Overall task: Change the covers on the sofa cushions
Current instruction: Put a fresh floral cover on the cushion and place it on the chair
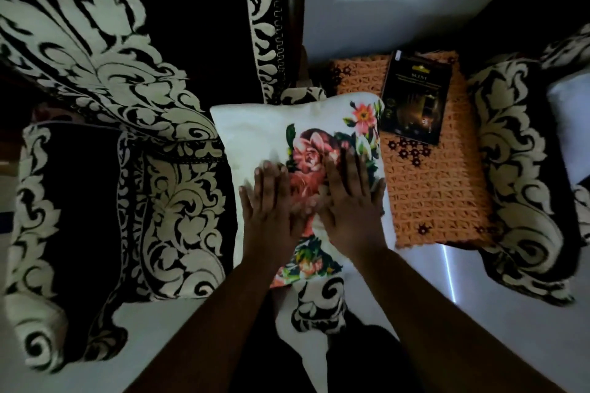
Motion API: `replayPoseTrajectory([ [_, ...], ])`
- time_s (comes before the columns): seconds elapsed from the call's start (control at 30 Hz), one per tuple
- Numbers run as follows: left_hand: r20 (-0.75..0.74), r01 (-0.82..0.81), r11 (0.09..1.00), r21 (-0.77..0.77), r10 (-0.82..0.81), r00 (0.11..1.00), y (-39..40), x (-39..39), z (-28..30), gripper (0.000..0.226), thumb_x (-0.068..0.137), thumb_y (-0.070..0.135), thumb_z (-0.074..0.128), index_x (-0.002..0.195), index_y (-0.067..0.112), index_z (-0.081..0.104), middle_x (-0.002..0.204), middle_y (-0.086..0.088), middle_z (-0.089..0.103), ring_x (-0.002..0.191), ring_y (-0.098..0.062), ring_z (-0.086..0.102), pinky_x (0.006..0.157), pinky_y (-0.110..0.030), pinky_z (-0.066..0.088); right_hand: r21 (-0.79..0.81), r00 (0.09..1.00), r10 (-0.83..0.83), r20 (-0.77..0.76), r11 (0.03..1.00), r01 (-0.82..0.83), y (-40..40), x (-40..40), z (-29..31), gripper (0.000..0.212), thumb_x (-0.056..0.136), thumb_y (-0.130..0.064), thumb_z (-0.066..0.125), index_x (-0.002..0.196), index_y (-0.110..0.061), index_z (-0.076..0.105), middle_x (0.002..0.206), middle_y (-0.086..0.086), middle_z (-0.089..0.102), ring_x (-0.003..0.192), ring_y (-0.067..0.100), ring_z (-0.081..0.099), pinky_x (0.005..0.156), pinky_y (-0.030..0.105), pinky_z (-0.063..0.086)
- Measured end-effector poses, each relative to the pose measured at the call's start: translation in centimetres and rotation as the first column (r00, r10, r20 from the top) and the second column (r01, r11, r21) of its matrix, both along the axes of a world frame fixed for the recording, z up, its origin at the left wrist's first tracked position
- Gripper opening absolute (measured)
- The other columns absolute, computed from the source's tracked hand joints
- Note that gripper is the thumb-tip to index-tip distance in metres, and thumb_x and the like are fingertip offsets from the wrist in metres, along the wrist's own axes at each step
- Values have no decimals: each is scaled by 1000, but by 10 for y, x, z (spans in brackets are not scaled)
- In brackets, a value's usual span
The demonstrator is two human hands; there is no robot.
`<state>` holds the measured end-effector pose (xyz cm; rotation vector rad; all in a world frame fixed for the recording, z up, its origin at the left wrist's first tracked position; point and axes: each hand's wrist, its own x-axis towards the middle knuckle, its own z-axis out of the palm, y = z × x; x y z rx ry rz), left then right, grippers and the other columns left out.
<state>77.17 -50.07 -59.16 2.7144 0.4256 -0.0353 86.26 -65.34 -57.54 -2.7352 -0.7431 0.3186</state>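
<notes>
Left hand (271,201) and right hand (351,198), fingers spread flat, press the floral cushion (271,134); this cover looks on, others possibly remain.

Cushion (271,137), frame centre: white cover, pink-red floral print with green leaves. Sofa (127,89), left: black with cream damask scrollwork. Mat (440,195), centre right: orange openwork, dark flower motifs. Box (415,99), upper right: black, gold lettering.
</notes>
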Motion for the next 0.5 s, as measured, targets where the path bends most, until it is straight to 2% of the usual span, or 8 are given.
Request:
replayPoseTrajectory([
  [0.1,-72,131,991,1,-131,989,-15,-38,1,86,100,69,28,160,11,12,168,-17,5,154,-39,6,116,-69,18,-46,996,37,-85,998,-41,-33,-39,6,79,99,-67,32,162,-30,4,170,9,-6,156,29,-5,116,72,13],
  [0.17,-165,141,990,-3,-139,976,-12,-58,2,97,93,77,33,161,12,9,169,-14,2,155,-34,3,114,-71,21,-68,981,-28,-192,998,15,-63,-52,3,93,92,-77,39,161,-34,-6,169,5,-12,156,27,-11,114,69,14],
  [0.23,-246,-115,986,-122,82,966,-3,-72,8,115,81,84,48,162,17,1,169,-8,-4,156,-30,2,116,-66,21,-12,899,-237,-368,968,251,-88,-57,5,112,82,-77,58,160,-35,-10,169,3,-11,156,27,-6,116,61,20],
  [0.27,-295,-314,919,-238,240,925,1,-79,14,123,74,83,58,161,19,-2,169,-7,-1,155,-29,10,115,-59,28,23,805,-340,-486,916,401,-100,-57,5,119,78,-71,68,161,-32,-9,170,4,-4,156,25,3,119,54,24],
  [0.3,-348,-482,801,-355,365,864,4,-86,18,127,71,78,66,161,19,-1,168,-9,9,151,-30,24,111,-51,37,31,700,-401,-591,856,516,-113,-58,5,124,76,-62,76,161,-28,-6,169,5,8,153,21,15,118,46,29],
  [0.37,-475,-648,622,-439,451,755,11,-102,17,116,71,73,71,158,15,20,155,-13,43,135,-31,50,98,-38,47,-27,595,-376,-710,859,511,-134,-58,4,125,73,-50,85,162,-24,1,161,3,35,142,19,38,109,34,38],
  [0.43,-581,-668,648,-365,402,707,14,-119,18,106,66,89,62,141,15,48,135,-12,62,122,-32,60,95,-41,49,-83,602,-300,-740,929,361,-148,-59,2,116,73,-45,88,161,-25,14,150,2,50,132,24,53,99,33,45],
  [0.5,-604,-663,678,-316,396,692,16,-131,16,92,70,86,61,127,14,60,123,-12,68,113,-33,64,92,-44,51,-124,600,-325,-731,928,352,-149,-56,1,93,77,-42,86,153,-21,37,143,5,58,124,27,59,95,33,48],
])
